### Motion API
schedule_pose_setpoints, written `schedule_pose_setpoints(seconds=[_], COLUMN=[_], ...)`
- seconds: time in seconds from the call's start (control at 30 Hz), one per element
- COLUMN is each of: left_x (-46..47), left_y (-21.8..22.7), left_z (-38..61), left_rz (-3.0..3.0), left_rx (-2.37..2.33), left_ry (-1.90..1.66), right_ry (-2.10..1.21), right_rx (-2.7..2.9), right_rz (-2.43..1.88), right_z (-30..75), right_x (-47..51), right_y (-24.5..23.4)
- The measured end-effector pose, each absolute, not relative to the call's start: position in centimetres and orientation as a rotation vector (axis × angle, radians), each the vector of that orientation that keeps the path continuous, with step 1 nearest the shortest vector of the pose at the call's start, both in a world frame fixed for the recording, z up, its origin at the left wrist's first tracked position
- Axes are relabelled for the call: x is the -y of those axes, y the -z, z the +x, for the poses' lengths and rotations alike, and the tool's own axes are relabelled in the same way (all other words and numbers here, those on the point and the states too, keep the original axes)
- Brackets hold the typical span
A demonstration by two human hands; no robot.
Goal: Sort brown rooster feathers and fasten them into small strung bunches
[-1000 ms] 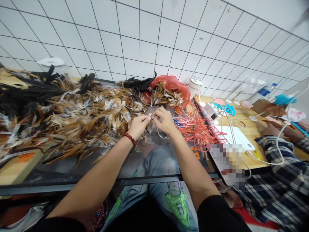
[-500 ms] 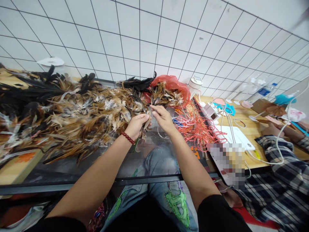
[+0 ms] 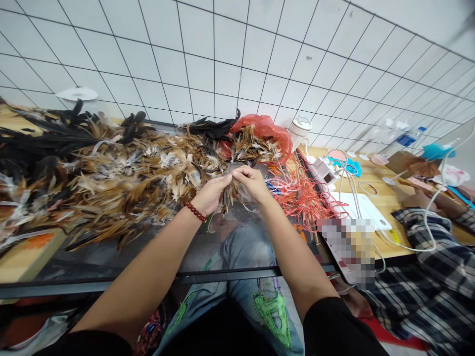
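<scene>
- Well, closest of all, the blue jeans (image 3: 202,299) are showing below the edge of the dark surface (image 3: 200,254).
- A little farther, the left hand (image 3: 211,194) is coming in from the left, and a red bead bracelet (image 3: 196,211) is circling its wrist.
- The right hand (image 3: 253,182) is coming in from the other side, so the two hands are meeting tip to tip.
- Between them, a small feather bunch (image 3: 230,195) is hanging down from the fingertips, over the surface. I am not able to tell if its loose ends are touching down.
- Its long way is running from the pinched top back toward the person's lap, and the ends are spreading out like a little fan.
- The fingers of both hands seem to be pinching the top of the bunch. The very tips are hiding what is between them, like a stem or a thread.
- Neither hand is sitting clearly nearer: the left palm is staying on one side of the bunch and the right palm on the other.
- Just past the left hand, the big feather pile (image 3: 148,173) is lying.
- Beside the right hand, red strings (image 3: 306,200) are lying in a tangle.
- Farther back, a red plastic bag (image 3: 265,127) is resting near the tiled wall (image 3: 208,74).
</scene>
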State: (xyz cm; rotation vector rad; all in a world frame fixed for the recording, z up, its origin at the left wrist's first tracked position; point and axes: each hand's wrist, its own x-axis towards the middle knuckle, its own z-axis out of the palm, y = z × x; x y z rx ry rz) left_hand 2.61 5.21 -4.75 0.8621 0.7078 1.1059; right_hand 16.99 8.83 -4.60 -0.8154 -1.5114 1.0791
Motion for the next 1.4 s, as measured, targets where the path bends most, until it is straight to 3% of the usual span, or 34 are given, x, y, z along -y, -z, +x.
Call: schedule_pose_setpoints(seconds=[0.27, 0.5, 0.83, 1.2, 1.4], left_x=[-5.1, -4.8, -5.2, -5.2, -6.2], left_y=[4.6, 3.7, 4.6, 4.7, 4.3], left_z=[2.4, 2.2, 2.4, 2.8, 1.6], left_rz=[0.838, 0.752, 0.905, 1.011, 0.907], left_rx=[-0.723, -0.636, -0.796, -0.826, -0.941], left_ry=[-1.038, -0.932, -1.2, -1.264, -1.687], right_ry=[-1.406, -1.23, -1.283, -1.199, -1.009], right_rx=[1.358, 1.409, 1.154, 1.283, 1.458], right_rz=[-0.826, -0.862, -0.853, -0.846, -1.02], right_z=[16.4, 16.3, 15.9, 15.6, 15.4], right_x=[-8.2, -8.8, -8.9, -8.9, -8.7], right_y=[5.0, 5.4, 5.3, 5.6, 5.9])
